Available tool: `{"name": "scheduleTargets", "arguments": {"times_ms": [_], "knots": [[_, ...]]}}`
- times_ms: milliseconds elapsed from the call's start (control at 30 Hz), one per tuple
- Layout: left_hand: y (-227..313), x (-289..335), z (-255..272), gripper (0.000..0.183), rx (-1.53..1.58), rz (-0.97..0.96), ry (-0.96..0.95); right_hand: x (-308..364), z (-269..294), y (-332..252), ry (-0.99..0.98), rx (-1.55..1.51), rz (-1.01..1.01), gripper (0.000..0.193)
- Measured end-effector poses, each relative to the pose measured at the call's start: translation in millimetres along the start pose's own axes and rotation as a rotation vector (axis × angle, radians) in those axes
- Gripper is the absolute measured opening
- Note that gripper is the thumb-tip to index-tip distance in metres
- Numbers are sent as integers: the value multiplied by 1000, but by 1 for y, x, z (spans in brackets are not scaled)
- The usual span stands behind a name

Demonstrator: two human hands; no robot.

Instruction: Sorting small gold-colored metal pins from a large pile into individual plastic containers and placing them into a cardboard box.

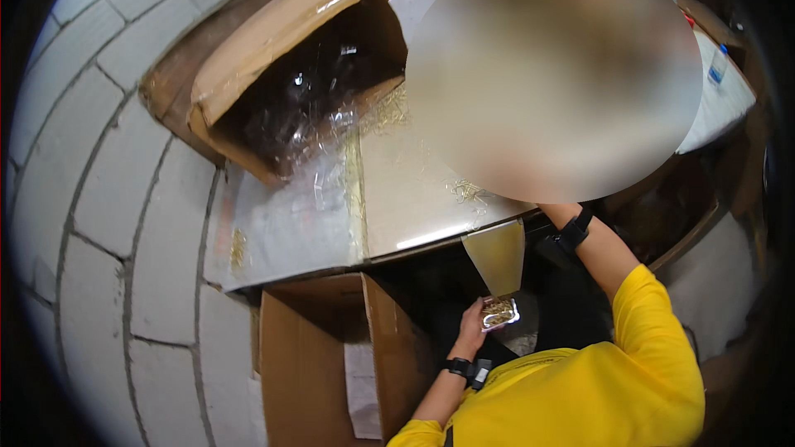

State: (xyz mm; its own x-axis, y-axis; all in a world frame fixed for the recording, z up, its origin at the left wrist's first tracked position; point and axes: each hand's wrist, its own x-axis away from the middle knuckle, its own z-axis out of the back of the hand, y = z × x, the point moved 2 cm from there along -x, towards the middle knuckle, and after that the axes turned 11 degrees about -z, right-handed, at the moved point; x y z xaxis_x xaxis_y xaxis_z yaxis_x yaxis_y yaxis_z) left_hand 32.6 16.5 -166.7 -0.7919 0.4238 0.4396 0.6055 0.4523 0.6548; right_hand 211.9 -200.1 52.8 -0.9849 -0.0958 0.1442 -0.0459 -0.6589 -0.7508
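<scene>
My left hand (472,321) is closed around a small clear plastic box (500,313) with small gold-coloured metal pieces in it. The box sits just under the narrow lower end of a yellowish chute (497,257) at the table's front edge. My right arm reaches over the table, and my right hand (523,175) runs into a blurred patch that hides its fingers. Close to it, on the tabletop (406,199), lies a loose cluster of gold-coloured wire pieces (468,191).
A large cardboard box (281,33) lies on its side at the back left, spilling clear plastic boxes (315,108). More gold pieces (389,109) lie beside it. An open cardboard carton (315,364) stands below the table's front edge. A small bottle (718,66) is at the far right.
</scene>
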Motion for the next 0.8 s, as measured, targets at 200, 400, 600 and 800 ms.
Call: {"name": "scheduleTargets", "arguments": {"times_ms": [200,400,600,800], "knots": [[-16,-8,-7,41,16,21,38,23,-57,-12,342,385,285,45],[-15,-16,-15,41,43,16,-8,103,-78,-21,429,418,265,46],[4,-5,-39,42,7,6,-48,187,-54,-11,219,147,169,42],[-2,9,-22,44,23,73,-109,222,-62,40,124,-9,-65,27]]}}
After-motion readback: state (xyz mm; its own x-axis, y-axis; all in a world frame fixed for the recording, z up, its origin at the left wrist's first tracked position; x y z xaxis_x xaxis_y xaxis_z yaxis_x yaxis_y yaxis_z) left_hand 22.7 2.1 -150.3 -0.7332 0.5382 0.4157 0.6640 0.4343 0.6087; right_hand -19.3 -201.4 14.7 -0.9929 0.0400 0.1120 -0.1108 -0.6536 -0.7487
